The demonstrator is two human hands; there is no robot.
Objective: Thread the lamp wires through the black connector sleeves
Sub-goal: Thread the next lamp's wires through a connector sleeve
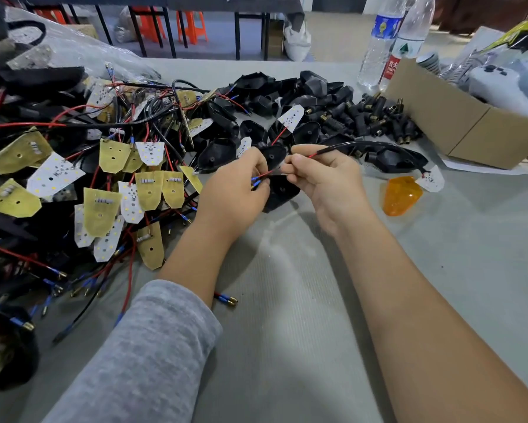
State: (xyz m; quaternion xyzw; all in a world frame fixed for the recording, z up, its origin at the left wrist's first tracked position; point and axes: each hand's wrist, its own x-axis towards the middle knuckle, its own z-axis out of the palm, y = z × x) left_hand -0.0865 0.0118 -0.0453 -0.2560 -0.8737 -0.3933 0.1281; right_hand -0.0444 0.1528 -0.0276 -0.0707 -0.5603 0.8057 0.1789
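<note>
Beyond the right hand (324,184), an open brown cardboard box (458,123) is seen, with a white plastic device (498,87) inside. A thin red lamp wire (264,174) is pinched between both hands, its blue-tipped ends gripped by the left hand (235,190), above a black plastic lamp housing (281,192).

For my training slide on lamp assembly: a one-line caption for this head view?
Left hand and right hand pinch red lamp wires over a black housing.
</note>
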